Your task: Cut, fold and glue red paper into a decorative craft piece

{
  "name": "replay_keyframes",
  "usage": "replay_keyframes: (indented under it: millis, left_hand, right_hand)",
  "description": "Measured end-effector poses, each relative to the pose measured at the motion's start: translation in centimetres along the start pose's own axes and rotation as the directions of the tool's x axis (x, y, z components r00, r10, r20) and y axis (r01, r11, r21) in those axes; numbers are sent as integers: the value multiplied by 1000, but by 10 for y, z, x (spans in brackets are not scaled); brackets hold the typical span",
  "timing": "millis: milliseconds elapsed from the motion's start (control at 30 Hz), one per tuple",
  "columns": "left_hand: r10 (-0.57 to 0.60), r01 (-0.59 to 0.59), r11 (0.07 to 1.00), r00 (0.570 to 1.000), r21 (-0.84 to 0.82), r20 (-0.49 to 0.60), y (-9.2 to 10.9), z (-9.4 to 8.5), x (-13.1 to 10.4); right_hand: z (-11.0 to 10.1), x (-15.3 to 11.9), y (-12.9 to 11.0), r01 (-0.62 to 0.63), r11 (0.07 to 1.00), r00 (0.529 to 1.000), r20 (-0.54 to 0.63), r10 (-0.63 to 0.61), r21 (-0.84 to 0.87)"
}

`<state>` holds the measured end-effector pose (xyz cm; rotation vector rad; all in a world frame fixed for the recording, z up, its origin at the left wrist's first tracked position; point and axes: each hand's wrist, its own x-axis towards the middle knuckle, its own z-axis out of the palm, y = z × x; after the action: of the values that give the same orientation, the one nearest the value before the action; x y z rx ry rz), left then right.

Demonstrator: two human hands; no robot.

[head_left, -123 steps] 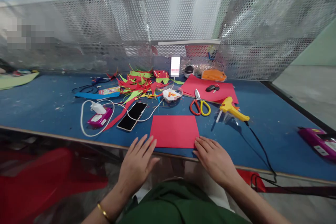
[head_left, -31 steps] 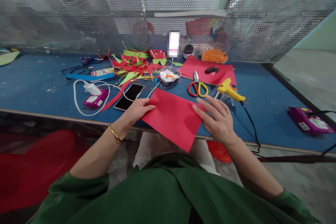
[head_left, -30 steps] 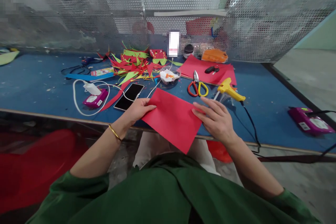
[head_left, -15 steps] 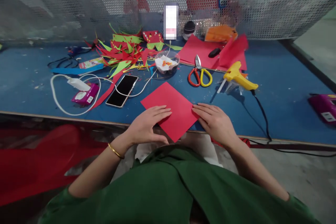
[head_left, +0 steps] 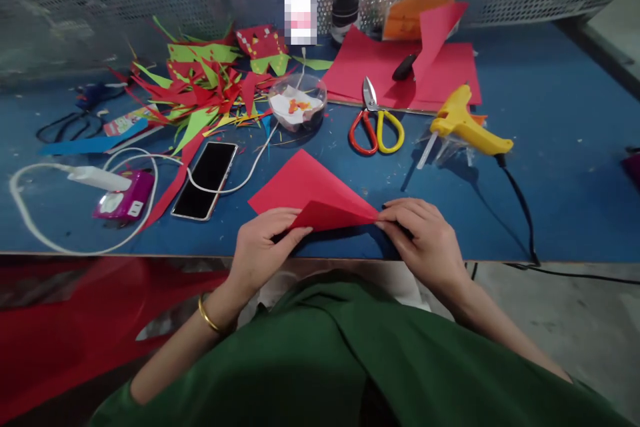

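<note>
Blue tabletop (head_left: 555, 113), hands (head_left: 263, 247) (head_left: 430, 240) pinching folded red paper (head_left: 303, 180)

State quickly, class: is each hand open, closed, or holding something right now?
Left hand: closed, holding the near side of the red paper.
Right hand: closed, pinching the red paper's right corner.
</note>
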<state>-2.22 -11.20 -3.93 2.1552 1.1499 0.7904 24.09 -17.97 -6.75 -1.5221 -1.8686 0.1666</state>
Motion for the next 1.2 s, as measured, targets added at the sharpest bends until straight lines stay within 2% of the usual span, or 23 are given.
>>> replay_keyframes:
  millis: [133, 367, 767, 1200]
  left_hand:
    - [-135, 139, 989, 988, 54, -70, 10, 1, 9]
    - [-234, 250, 958, 965, 141, -121, 10, 5, 19]
    - [-184, 215, 932, 974, 291, -130, 4, 12, 26]
    - [-198, 231, 913, 971, 336, -131, 5, 14, 29]
  right_hand:
    - [0, 7, 0, -36, 999, 999, 33, 35, 18]
    - [2, 9, -1, -56, 998, 997, 44, 55, 13]
    - [0, 11, -3, -139, 990, 989, 40, 139, -3]
    - [1, 10, -2, -142, 990, 989, 29, 142, -1]
